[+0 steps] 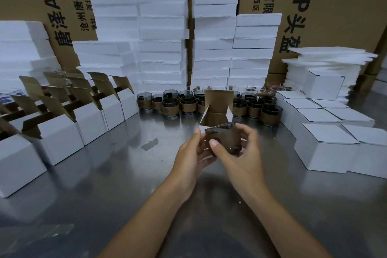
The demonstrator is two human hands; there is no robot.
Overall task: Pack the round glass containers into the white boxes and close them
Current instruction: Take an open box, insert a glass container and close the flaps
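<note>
Right grip (240,157) clasping glass container (225,137) at white box (218,100) mouth, left grip (188,157) holding box, box rows (62,138) either side

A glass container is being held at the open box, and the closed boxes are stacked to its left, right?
No: the head view shows the closed boxes to the right of the open box, where the glass container is held.

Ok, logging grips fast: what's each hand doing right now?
Left hand: holds the open white cardboard box.
Right hand: grips the round dark glass container with brown sleeve.
</note>
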